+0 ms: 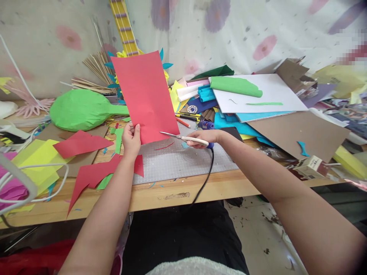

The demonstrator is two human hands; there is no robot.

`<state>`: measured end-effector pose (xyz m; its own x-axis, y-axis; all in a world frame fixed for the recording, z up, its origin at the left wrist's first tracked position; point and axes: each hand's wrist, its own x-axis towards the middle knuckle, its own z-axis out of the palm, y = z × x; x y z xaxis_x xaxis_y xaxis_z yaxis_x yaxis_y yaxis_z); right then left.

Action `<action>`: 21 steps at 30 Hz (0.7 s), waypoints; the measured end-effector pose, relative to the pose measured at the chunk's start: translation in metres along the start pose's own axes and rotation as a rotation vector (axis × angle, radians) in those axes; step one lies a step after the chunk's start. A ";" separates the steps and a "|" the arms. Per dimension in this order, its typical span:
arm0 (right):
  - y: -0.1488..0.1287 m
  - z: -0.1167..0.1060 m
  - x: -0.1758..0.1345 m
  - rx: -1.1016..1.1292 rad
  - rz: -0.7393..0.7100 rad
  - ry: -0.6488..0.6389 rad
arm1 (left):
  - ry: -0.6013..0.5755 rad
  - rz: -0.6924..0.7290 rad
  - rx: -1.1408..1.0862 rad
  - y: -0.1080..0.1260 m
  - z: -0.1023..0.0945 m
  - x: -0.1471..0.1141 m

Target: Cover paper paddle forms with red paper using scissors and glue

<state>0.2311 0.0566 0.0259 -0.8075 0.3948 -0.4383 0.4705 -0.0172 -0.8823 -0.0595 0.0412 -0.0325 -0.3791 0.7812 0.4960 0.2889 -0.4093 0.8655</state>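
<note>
Pinched at its lower left corner, a red sheet of paper (pixel 145 95) stands upright in my left hand (pixel 132 138), the thumb in front. My right hand (pixel 202 138) is closed around white-handled scissors (pixel 197 141). Their metal blades lie over the lower right part of the sheet; I cannot tell whether they cut into it. Below the sheet, a grey cutting mat (pixel 163 164) with a thin red paper strip (pixel 164 146) covers part of the wooden table. Behind my right hand is a blue glue gun (pixel 210 126) with a black cord.
Red paper scraps (pixel 83 144) and yellow sheets (pixel 37 156) lie at the left. A green paper-covered round shape with a handle (pixel 80 110) sits behind them. At the right are a white board (pixel 258 91), a green paper roll (pixel 236 86) and brown cardboard (pixel 301 130). The table's front edge (pixel 172 204) runs before me.
</note>
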 end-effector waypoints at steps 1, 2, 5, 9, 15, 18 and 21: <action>-0.001 0.000 0.000 -0.006 -0.001 -0.001 | 0.001 -0.004 0.006 -0.001 0.000 0.001; -0.001 0.001 0.001 -0.010 -0.005 -0.003 | 0.002 -0.005 0.008 -0.001 -0.001 0.001; -0.001 0.002 0.003 -0.018 -0.037 -0.022 | -0.006 0.002 -0.008 -0.001 -0.001 0.002; -0.002 0.004 0.011 -0.025 -0.089 -0.068 | -0.035 0.012 -0.069 0.003 0.001 0.000; -0.008 0.009 0.018 -0.015 -0.149 -0.078 | -0.005 0.001 -0.097 0.006 0.001 -0.001; -0.008 0.010 0.017 0.001 -0.145 -0.078 | -0.002 -0.014 -0.107 0.006 0.001 -0.001; -0.007 0.009 0.015 0.021 -0.141 -0.093 | -0.007 -0.026 -0.121 0.006 0.001 0.000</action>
<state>0.2124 0.0547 0.0234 -0.8948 0.3081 -0.3233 0.3436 0.0125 -0.9391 -0.0567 0.0388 -0.0276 -0.3792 0.7952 0.4731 0.1707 -0.4424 0.8804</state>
